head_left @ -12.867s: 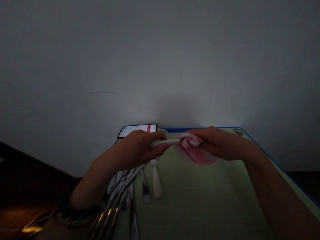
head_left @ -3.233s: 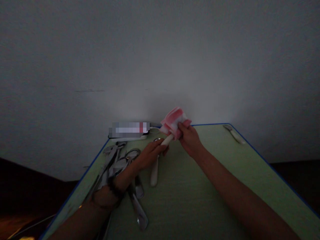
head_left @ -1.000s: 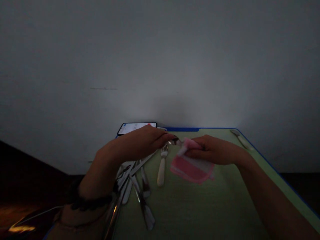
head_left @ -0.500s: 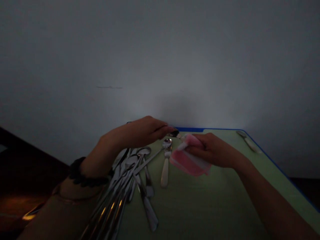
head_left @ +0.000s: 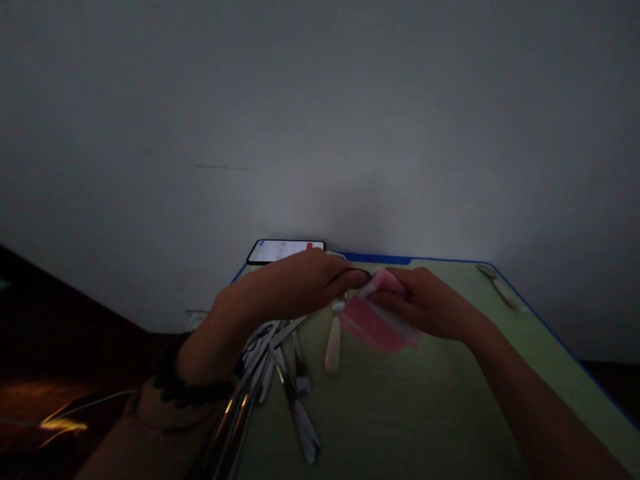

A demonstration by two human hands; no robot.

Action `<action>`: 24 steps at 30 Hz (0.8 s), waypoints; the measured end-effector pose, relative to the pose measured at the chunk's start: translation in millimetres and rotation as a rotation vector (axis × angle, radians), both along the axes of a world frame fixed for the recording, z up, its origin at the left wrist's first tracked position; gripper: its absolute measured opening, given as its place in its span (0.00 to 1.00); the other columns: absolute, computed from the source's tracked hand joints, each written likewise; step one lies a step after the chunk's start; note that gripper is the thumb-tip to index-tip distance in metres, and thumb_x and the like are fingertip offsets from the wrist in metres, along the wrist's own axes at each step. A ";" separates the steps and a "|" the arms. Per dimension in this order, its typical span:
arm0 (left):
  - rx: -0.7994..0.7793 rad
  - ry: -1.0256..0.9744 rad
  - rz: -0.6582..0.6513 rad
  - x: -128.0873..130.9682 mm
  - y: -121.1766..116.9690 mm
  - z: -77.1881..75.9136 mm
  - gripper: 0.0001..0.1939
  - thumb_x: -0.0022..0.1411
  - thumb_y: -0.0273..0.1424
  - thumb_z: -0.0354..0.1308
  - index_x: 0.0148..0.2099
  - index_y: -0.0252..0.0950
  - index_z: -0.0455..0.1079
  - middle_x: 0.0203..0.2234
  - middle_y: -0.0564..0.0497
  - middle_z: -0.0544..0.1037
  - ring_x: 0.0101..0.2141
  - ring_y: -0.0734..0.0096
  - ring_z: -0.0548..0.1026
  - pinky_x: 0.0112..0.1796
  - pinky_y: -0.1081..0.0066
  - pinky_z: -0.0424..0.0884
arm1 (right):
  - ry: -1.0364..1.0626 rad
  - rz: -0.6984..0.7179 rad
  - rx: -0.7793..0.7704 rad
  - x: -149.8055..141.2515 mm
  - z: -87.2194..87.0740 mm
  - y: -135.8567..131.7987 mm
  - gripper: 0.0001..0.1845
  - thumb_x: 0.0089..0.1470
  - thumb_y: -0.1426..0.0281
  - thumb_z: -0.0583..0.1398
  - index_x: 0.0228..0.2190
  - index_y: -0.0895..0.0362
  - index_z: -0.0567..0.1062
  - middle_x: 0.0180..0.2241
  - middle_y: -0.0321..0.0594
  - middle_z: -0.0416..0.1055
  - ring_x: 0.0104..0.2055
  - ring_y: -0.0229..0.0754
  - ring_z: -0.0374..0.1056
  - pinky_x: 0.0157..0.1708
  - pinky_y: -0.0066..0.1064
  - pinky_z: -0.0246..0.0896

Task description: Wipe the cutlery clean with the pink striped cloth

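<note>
Crosswise, a mostly hidden utensil [head_left: 369,272] runs from the pinching left hand [head_left: 320,283] into pink cloth [head_left: 383,327] the right hand [head_left: 431,303] pinches.

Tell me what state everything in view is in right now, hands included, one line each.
Left hand: closed on a mostly hidden utensil
Right hand: closed on the cloth
Pink-and-white cloth: bunched at top, lower part hanging
Phone: screen lit
Cutlery pile: heaped, pieces crossing
Nearer white-handled utensil: lying down, head partly hidden
Far-corner utensil: lying apart
</note>
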State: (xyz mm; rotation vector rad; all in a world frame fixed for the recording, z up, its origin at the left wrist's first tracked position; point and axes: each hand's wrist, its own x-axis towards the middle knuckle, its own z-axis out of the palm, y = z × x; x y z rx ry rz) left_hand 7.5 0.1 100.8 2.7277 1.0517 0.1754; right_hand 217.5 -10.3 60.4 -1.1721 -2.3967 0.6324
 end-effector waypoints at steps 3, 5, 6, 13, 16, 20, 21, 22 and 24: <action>-0.012 0.007 -0.024 8.7 -5.0 0.7 0.19 0.66 0.35 0.40 0.34 0.35 0.71 0.23 0.53 0.72 0.23 0.77 0.66 0.26 0.75 0.56 | -0.032 0.013 0.027 3.5 3.5 -2.7 0.14 0.55 0.59 0.53 0.27 0.57 0.69 0.24 0.34 0.69 0.24 0.33 0.59 0.24 0.25 0.49; -0.018 0.013 -0.037 14.3 -8.1 4.3 0.18 0.66 0.34 0.40 0.35 0.35 0.71 0.23 0.53 0.73 0.24 0.76 0.67 0.27 0.75 0.56 | -0.029 0.031 0.019 8.4 7.7 -6.0 0.14 0.55 0.60 0.52 0.29 0.57 0.70 0.26 0.35 0.70 0.25 0.34 0.60 0.26 0.26 0.50; -0.013 0.011 -0.038 16.9 -9.8 6.6 0.18 0.66 0.34 0.40 0.35 0.35 0.71 0.23 0.54 0.72 0.24 0.76 0.67 0.27 0.75 0.56 | -0.018 0.042 0.008 11.5 10.3 -7.8 0.13 0.55 0.60 0.52 0.30 0.56 0.70 0.27 0.35 0.70 0.26 0.34 0.60 0.27 0.26 0.51; 0.014 -0.017 -0.016 21.1 -9.2 2.8 0.18 0.66 0.34 0.40 0.42 0.37 0.71 0.25 0.53 0.74 0.25 0.76 0.68 0.28 0.75 0.58 | -0.067 0.139 -0.110 36.6 17.7 -8.9 0.12 0.55 0.61 0.53 0.32 0.56 0.69 0.28 0.34 0.70 0.27 0.34 0.60 0.26 0.25 0.52; 0.087 -0.052 0.012 18.6 -5.7 -5.5 0.19 0.67 0.36 0.39 0.42 0.37 0.71 0.24 0.53 0.74 0.24 0.76 0.69 0.28 0.75 0.58 | -0.051 0.103 -0.072 41.3 17.7 -9.4 0.11 0.56 0.63 0.51 0.34 0.56 0.69 0.31 0.36 0.70 0.29 0.35 0.61 0.29 0.26 0.53; 0.238 -0.087 0.022 23.7 -7.1 -10.5 0.21 0.67 0.37 0.38 0.36 0.34 0.71 0.20 0.53 0.72 0.22 0.77 0.68 0.26 0.75 0.57 | -0.004 0.011 0.067 36.7 20.2 -14.0 0.08 0.55 0.65 0.52 0.31 0.57 0.67 0.29 0.35 0.68 0.29 0.35 0.59 0.29 0.27 0.52; 0.276 -0.088 0.014 26.1 -7.9 -11.6 0.22 0.67 0.37 0.38 0.33 0.34 0.71 0.19 0.53 0.72 0.21 0.77 0.67 0.25 0.75 0.57 | -0.004 0.016 0.070 34.2 20.1 -14.7 0.08 0.55 0.66 0.52 0.30 0.57 0.67 0.27 0.35 0.67 0.28 0.34 0.59 0.28 0.26 0.51; 0.312 -0.084 0.002 28.5 -8.7 -12.8 0.22 0.67 0.37 0.38 0.32 0.34 0.70 0.19 0.53 0.71 0.21 0.77 0.66 0.25 0.75 0.56 | -0.002 0.028 0.065 31.6 19.5 -15.0 0.08 0.56 0.65 0.51 0.30 0.57 0.66 0.27 0.34 0.67 0.27 0.34 0.58 0.27 0.26 0.50; 0.367 -0.062 -0.017 32.3 -9.5 -15.9 0.23 0.67 0.38 0.38 0.30 0.34 0.70 0.17 0.53 0.70 0.20 0.77 0.65 0.24 0.74 0.54 | -0.001 0.046 0.051 26.7 16.1 -14.5 0.10 0.56 0.64 0.50 0.30 0.57 0.66 0.27 0.34 0.67 0.26 0.34 0.58 0.27 0.26 0.50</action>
